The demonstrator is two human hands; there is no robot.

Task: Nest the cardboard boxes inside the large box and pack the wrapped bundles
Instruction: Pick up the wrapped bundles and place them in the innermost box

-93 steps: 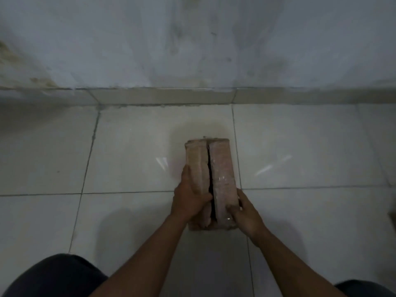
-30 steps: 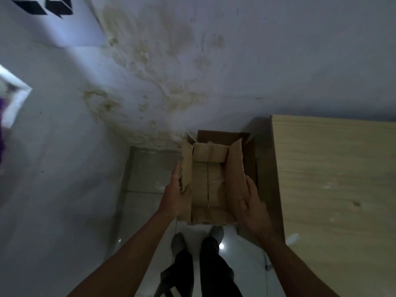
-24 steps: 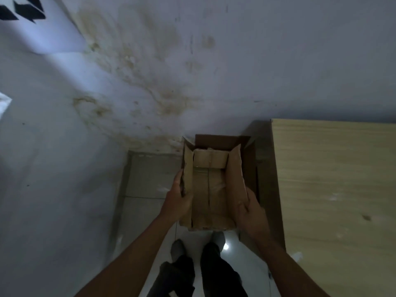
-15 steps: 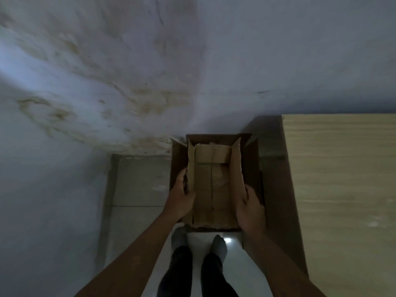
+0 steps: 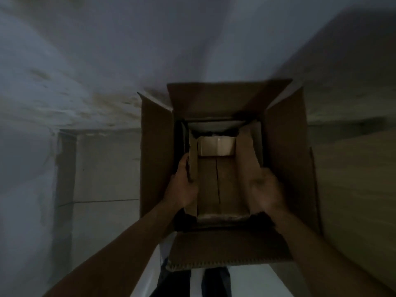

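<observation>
A large brown cardboard box (image 5: 156, 159) stands open on the floor in front of me, its four flaps spread outward. Inside its mouth I hold a smaller open cardboard box (image 5: 216, 185), its own flaps standing up. My left hand (image 5: 182, 187) grips the small box's left flap and wall. My right hand (image 5: 265, 191), blurred, holds its right wall. Something pale (image 5: 214, 126) shows deep in the large box beyond the small one; I cannot tell what it is. No wrapped bundles are in view.
A light wooden table top (image 5: 353, 179) runs along the right, touching the large box. A stained white wall (image 5: 85, 71) rises behind. Tiled floor (image 5: 102, 172) lies to the left. My dark trouser legs (image 5: 214, 281) show below the box's near flap.
I carried the small box from the open floor to the corner by the table. Over the last second it went down into the large box's mouth, and the view closed in on it.
</observation>
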